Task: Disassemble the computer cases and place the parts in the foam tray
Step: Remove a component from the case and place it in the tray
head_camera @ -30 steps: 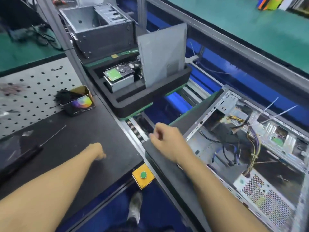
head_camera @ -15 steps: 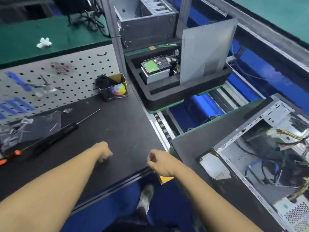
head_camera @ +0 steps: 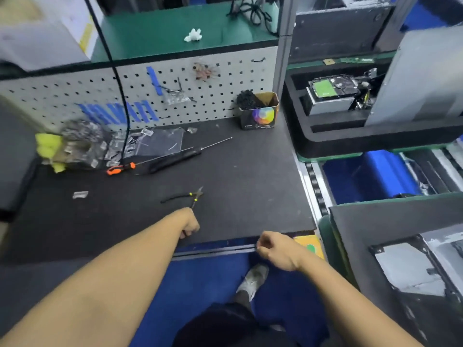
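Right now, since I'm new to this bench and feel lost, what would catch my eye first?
Probably the black foam tray at upper right, holding a silver hard drive with a green board beside an upright grey metal panel. Nearer, the left hand seems to grip small black-handled cutters on the dark bench mat. The open grey computer case lies at lower right.

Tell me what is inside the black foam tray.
The foam tray holds a hard drive lying on a silver box, and a grey panel standing upright. Whatever lies behind that panel is hidden.
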The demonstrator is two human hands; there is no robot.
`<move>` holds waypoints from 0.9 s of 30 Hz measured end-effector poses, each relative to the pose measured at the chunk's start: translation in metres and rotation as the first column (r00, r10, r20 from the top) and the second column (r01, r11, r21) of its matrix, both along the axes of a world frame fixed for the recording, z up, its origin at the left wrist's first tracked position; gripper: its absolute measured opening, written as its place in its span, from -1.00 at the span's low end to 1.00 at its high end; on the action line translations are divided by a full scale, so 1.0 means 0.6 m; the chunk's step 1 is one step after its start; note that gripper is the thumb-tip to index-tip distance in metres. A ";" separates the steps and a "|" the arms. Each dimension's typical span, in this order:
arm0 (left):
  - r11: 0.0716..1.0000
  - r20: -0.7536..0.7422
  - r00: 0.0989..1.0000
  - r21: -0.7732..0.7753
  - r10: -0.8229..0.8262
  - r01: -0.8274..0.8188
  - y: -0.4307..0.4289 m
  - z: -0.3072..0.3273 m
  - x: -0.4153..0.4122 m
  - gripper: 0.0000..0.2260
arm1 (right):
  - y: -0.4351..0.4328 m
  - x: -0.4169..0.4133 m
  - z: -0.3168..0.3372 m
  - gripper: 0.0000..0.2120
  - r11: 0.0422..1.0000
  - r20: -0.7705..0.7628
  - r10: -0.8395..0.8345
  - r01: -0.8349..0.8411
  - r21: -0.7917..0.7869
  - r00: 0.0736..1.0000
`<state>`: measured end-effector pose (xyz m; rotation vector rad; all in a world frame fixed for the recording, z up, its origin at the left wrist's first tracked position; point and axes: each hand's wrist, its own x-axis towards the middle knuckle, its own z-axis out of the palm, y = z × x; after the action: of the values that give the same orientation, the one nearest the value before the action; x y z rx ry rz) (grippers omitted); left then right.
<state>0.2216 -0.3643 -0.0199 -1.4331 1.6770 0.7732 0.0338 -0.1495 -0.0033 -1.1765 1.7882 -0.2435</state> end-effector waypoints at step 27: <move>0.899 -0.093 0.987 -0.431 -0.134 0.081 -0.068 -0.113 0.026 -0.21 | 0.163 0.027 -0.046 -0.94 0.952 0.125 -0.274 0.251 0.173 0.953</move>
<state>0.2370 -0.4050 -0.0879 -1.5899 2.0944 0.4511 0.0498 -0.0516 -0.0311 -0.7874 1.7959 -0.3315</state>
